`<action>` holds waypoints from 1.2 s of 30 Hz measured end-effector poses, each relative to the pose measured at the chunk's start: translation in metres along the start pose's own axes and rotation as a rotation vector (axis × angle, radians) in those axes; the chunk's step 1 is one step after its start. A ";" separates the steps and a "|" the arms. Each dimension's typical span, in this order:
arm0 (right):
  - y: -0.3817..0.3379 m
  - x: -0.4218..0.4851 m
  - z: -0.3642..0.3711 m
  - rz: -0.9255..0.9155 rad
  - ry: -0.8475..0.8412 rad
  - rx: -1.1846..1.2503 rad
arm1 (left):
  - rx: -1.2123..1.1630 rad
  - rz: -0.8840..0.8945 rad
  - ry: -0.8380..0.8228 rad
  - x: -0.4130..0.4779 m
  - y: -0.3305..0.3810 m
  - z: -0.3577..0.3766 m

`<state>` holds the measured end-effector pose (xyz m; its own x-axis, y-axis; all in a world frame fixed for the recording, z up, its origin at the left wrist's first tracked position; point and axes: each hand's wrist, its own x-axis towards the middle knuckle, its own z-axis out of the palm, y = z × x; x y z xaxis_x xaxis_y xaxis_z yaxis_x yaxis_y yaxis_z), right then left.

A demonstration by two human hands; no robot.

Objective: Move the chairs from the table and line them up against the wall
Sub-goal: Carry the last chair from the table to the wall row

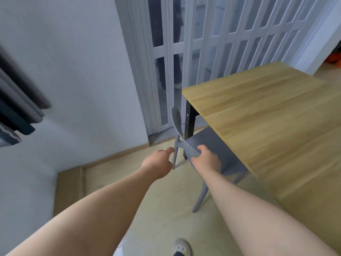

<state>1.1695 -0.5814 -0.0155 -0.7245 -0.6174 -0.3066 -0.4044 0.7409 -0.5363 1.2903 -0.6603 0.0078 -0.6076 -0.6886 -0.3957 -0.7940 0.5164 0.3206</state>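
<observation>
A grey plastic chair point(208, 139) stands tucked under the left edge of a light wooden table point(273, 115), its curved backrest facing me. My right hand point(207, 160) is closed over the near end of the backrest. My left hand point(157, 162) reaches toward the chair's rear left leg with fingers apart, holding nothing, its fingertips just short of the backrest post. The chair's seat is mostly hidden under the tabletop.
A white wall point(73, 71) runs along the left, with a wooden skirting board at its foot. A white folding glazed door point(212, 43) closes the back. Dark clothes point(16, 115) hang at the left edge. My shoe point(181, 247) shows at the bottom on the pale floor.
</observation>
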 end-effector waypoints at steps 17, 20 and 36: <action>-0.001 0.106 0.042 0.056 -0.204 -0.294 | 0.768 0.477 -0.196 0.185 0.000 -0.015; -0.001 0.107 0.043 0.093 -0.176 -0.273 | 0.919 0.643 -0.201 0.209 0.000 -0.013; -0.009 0.085 0.041 0.059 -0.270 -0.498 | 0.746 0.703 -0.246 0.195 -0.014 -0.002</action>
<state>1.1341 -0.6512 -0.0689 -0.6119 -0.5686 -0.5498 -0.6295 0.7710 -0.0968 1.1824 -0.8029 -0.0719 -0.8556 -0.0334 -0.5165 -0.0195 0.9993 -0.0323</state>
